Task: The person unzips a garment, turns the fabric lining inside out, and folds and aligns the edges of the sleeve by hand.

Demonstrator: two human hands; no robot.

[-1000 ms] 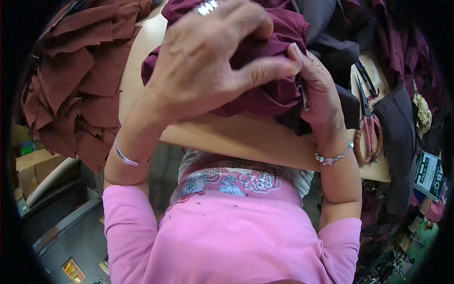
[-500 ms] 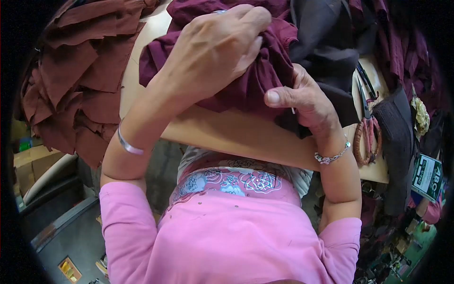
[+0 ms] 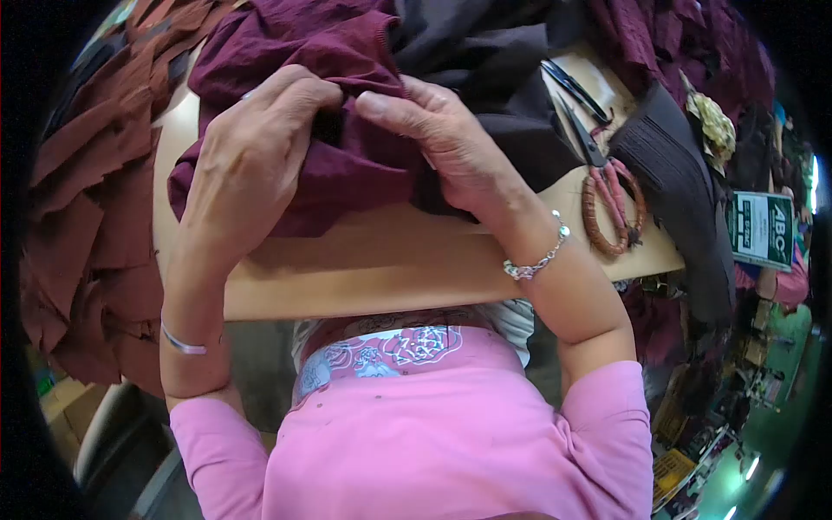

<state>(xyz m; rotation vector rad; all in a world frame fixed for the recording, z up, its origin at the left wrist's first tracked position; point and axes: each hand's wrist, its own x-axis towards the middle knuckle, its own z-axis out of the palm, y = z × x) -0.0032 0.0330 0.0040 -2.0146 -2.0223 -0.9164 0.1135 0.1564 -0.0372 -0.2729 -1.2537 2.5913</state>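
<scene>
A maroon cloth garment [image 3: 347, 186] lies bunched on the pale wooden table [image 3: 364, 282]. My left hand [image 3: 251, 156] has its fingers curled into the cloth, and their tips are tucked out of sight. Close beside it, my right hand [image 3: 459, 147] pinches the same garment, thumb on top and the other fingers mostly hidden underneath. Between the two hands the cloth forms folds around a dark gap. A fine toothed edge runs up the garment just beyond the right thumb. Dark grey cloth [image 3: 485, 74] lies behind and to the right of it.
Scissors [image 3: 588, 208] with wrapped handles lie right of my right forearm, by a slim black tool [image 3: 576, 91]. Stacked brown cloth pieces [image 3: 87, 234] fill the left side. A dark ribbed strip [image 3: 672, 143] hangs over the right edge, near a green-and-white ABC box [image 3: 763, 230].
My left hand has come down from above the garment, closer to my right thumb. The right thumb now presses on the cloth. The view has shifted, so the table appears further left.
</scene>
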